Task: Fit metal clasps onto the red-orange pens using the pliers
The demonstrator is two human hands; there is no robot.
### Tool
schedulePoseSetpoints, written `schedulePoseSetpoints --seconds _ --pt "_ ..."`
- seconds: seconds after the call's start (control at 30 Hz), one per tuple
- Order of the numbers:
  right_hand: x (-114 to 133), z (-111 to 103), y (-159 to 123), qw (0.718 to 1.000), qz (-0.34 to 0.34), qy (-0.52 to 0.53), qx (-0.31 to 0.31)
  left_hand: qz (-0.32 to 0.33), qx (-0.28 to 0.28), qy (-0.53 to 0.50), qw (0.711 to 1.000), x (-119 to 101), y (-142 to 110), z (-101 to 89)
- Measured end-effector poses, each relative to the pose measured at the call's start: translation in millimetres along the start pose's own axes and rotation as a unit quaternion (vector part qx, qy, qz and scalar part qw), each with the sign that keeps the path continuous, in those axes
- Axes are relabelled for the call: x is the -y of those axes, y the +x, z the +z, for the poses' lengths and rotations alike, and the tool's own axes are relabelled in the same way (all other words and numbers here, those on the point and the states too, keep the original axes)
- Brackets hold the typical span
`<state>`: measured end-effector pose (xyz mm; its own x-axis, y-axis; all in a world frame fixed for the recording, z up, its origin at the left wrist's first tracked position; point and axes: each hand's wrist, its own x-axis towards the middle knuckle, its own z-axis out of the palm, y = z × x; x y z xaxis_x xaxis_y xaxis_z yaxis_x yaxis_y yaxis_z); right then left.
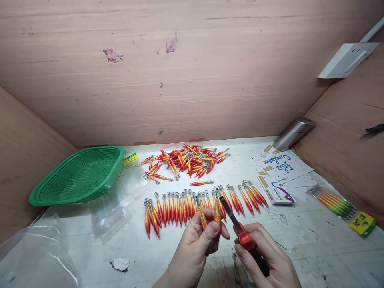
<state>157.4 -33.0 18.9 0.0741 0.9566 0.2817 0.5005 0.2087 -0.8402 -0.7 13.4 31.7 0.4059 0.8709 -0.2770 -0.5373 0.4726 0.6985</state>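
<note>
My left hand (199, 246) is closed around two red-and-gold fishing lures (217, 214), held side by side with their hooked ends up. In my right hand (267, 256) is a red and black utility knife (243, 237), its dark blade pointing up and left. The blade tip is close to the hooked end of the right-hand lure; whether they touch, I cannot tell. Just beyond my hands lies a row of similar lures (180, 210), hooks facing away from me. Behind that row, more lures form a loose pile (196, 160), with a single lure (201, 183) lying crosswise between.
A green plastic basket (78, 176) stands at the left, with clear plastic bags (111, 212) near it. To the right lie printed cards (285, 168), a small box (277, 194) and a packaged lure set (345, 210). A metal cylinder (294, 134) leans by the back wall.
</note>
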Motion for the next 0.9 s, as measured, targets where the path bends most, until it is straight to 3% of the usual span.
schedulePoseSetpoints --seconds 0.33,0.57,0.77,0.9 --pt "6 15 -4 0.997 0.04 0.064 0.0 0.018 -0.011 0.036 0.999 -2 -1 -0.8" --pt "-4 9 -1 0.997 -0.025 0.033 0.072 0.035 -0.031 0.084 0.995 -4 -5 1.4" --pt "-1 19 -4 0.999 -0.014 0.044 -0.009 0.025 -0.017 0.058 0.998 -3 -4 1.1" --pt "-3 18 -3 0.999 -0.04 0.033 0.004 -0.002 0.005 0.0 1.0 -3 -3 2.2"
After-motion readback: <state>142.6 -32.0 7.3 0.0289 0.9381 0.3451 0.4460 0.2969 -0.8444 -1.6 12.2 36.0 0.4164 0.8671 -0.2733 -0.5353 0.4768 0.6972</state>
